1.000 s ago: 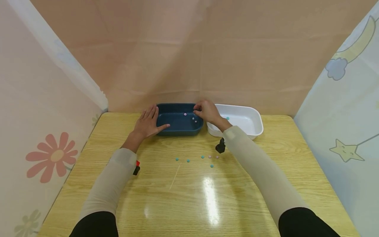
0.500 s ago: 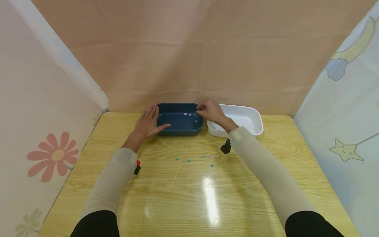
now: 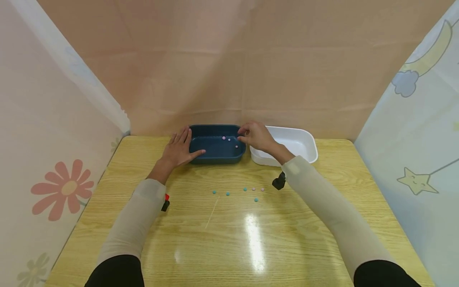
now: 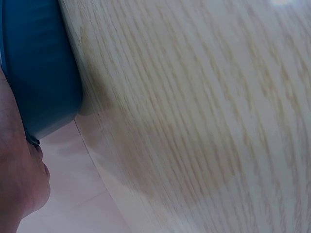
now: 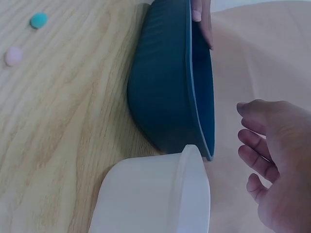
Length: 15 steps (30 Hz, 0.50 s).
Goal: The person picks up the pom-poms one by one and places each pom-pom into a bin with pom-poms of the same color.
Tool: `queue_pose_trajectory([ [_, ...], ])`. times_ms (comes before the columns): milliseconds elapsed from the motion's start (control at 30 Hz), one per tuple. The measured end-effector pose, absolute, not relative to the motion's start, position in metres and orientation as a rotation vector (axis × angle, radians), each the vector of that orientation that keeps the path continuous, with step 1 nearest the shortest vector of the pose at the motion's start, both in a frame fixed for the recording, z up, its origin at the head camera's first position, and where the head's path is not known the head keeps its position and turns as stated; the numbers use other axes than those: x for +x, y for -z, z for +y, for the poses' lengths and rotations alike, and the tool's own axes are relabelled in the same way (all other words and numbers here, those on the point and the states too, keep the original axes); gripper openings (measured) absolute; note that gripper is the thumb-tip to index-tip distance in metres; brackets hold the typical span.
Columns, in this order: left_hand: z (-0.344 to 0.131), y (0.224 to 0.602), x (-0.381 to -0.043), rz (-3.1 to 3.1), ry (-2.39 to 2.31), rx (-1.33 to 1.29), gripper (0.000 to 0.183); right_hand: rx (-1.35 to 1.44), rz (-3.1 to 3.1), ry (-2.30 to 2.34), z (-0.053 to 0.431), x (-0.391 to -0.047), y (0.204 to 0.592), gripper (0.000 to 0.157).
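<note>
My left hand (image 3: 178,150) rests on the left end of a dark blue tray (image 3: 215,161), its fingers straight and spread and the thumb reaching over the front rim. Over the tray's right end hovers my right hand (image 3: 255,136). In the right wrist view its fingers (image 5: 253,141) are loosely bent, with nothing seen between them and the thumb. Inside the blue tray lie three small pink balls, one of them a pink ball (image 3: 224,138) near the back. A white tray (image 3: 311,154) stands to the right, partly covered by my right hand and wrist.
Several small balls lie on the wooden table (image 3: 201,247) in front of the trays, among them a teal ball (image 3: 227,193) and a pink ball (image 3: 262,189). A tan backdrop (image 3: 215,79) rises right behind the trays; patterned side panels flank the table.
One pink ball in the blue tray has rolled left toward the back one. My right hand has drawn slightly right, its forearm swinging right too. The left hand has stayed in place.
</note>
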<state>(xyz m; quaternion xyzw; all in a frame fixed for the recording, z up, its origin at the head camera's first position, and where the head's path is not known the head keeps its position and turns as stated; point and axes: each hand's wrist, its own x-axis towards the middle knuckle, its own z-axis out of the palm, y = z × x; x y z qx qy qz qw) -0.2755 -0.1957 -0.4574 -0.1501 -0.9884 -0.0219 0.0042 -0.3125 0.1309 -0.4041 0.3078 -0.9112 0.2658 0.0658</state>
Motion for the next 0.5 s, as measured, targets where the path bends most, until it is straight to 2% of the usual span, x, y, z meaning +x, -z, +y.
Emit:
queue_pose_trajectory([
  [500,-0.191,0.459,-0.277,-3.097,0.086,-0.477,0.114,1.087,-2.694,-0.779,0.142,-0.284,0.399,0.023],
])
